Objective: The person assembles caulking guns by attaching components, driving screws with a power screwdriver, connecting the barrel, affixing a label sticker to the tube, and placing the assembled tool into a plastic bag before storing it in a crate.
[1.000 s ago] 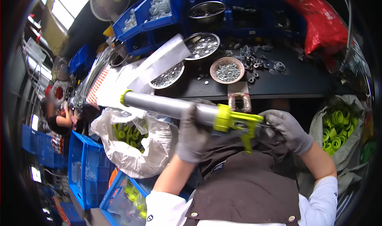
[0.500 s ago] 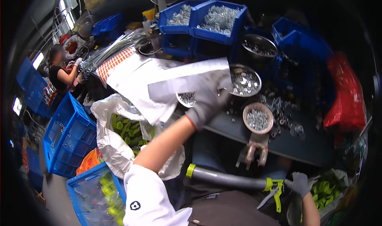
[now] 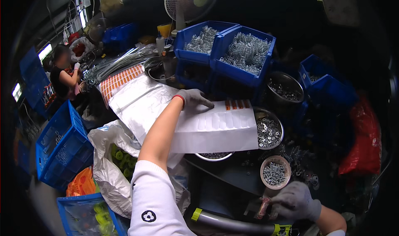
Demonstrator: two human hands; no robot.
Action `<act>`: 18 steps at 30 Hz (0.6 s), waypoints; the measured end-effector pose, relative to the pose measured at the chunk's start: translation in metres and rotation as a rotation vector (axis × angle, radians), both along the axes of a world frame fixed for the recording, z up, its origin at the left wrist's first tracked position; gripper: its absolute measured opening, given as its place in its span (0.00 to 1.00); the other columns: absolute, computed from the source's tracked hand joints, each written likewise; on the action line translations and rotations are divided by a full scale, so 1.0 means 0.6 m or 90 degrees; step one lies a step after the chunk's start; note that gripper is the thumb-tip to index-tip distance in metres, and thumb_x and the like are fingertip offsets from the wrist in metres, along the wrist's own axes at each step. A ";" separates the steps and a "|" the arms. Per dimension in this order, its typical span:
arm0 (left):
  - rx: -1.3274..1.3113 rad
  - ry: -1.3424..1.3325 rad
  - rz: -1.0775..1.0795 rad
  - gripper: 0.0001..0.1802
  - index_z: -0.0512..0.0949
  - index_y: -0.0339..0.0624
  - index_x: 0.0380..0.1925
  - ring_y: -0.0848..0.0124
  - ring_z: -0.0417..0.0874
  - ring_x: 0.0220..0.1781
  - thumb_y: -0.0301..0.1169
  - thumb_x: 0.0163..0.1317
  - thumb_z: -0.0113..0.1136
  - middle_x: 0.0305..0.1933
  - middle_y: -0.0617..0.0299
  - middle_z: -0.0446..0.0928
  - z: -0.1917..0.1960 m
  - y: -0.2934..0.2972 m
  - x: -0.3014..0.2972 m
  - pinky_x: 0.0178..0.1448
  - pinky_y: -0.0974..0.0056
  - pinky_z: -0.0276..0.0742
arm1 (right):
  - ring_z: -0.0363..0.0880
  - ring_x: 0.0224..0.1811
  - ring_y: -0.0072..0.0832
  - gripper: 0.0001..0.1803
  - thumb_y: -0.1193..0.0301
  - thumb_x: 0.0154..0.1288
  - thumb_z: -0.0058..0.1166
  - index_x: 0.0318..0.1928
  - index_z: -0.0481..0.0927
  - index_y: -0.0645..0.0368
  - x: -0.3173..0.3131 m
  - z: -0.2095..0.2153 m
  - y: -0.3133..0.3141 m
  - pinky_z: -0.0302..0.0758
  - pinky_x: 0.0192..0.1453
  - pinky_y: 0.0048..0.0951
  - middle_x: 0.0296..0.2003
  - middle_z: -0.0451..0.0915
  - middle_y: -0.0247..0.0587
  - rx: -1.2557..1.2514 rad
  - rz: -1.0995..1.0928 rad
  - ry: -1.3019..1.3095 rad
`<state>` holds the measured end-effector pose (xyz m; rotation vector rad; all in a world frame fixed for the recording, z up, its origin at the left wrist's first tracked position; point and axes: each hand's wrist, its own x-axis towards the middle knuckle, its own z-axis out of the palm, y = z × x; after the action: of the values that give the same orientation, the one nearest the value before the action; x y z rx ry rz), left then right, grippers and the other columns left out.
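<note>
The left hand (image 3: 194,98), gloved in grey, is reaching forward and lying flat, fingers spread, on a clear plastic bag (image 3: 216,130) topping a stack; the bag is stretching rightward from the palm, covering part of a metal bowl of nuts (image 3: 270,133). The right hand (image 3: 296,202), also gloved, is curling loosely beside a grey tube with yellow-green ends (image 3: 237,222); whether it is gripping anything I cannot tell; a small bowl of screws (image 3: 274,172) is sitting just beyond its knuckles.

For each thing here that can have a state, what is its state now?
left hand: gloved, flat on the plastic bags
plastic bags: stacked flat, covering part of a bowl
right hand: gloved, gripping a small metal part
grey tube: lying down, yellow cap on
small bowl: full of screws
blue bins: filled with metal parts
fan: upright
</note>
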<state>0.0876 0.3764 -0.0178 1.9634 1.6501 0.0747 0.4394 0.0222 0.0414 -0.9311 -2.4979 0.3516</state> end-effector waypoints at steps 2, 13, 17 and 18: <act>0.014 -0.143 -0.126 0.33 0.76 0.36 0.54 0.66 0.78 0.47 0.47 0.53 0.67 0.47 0.55 0.80 0.023 -0.012 -0.005 0.56 0.65 0.72 | 0.79 0.29 0.30 0.12 0.68 0.47 0.67 0.35 0.81 0.50 -0.034 0.031 0.067 0.72 0.34 0.32 0.27 0.79 0.33 0.122 -0.009 -0.031; -0.100 -0.069 -0.152 0.47 0.68 0.36 0.63 0.58 0.70 0.65 0.55 0.48 0.69 0.63 0.48 0.71 0.043 -0.056 0.048 0.69 0.60 0.60 | 0.74 0.54 0.41 0.21 0.63 0.53 0.62 0.48 0.80 0.52 -0.199 0.002 0.442 0.73 0.58 0.41 0.47 0.76 0.45 0.084 -0.260 -0.259; 0.017 -0.240 -0.174 0.39 0.69 0.33 0.61 0.63 0.76 0.57 0.45 0.54 0.68 0.57 0.50 0.76 -0.005 -0.022 0.038 0.60 0.64 0.70 | 0.74 0.54 0.41 0.23 0.62 0.53 0.62 0.51 0.79 0.53 -0.197 -0.023 0.459 0.72 0.59 0.42 0.49 0.75 0.45 0.131 -0.261 -0.259; 0.086 -0.237 -0.129 0.28 0.73 0.36 0.57 0.70 0.78 0.51 0.40 0.60 0.64 0.51 0.56 0.79 -0.001 -0.033 0.050 0.55 0.67 0.73 | 0.74 0.54 0.40 0.23 0.63 0.53 0.61 0.51 0.79 0.53 -0.189 -0.032 0.466 0.72 0.59 0.41 0.48 0.76 0.44 0.171 -0.249 -0.207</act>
<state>0.1177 0.3564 -0.0185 2.0560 1.2290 0.4561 0.3258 0.3016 0.0224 -1.4131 -2.4732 -0.2748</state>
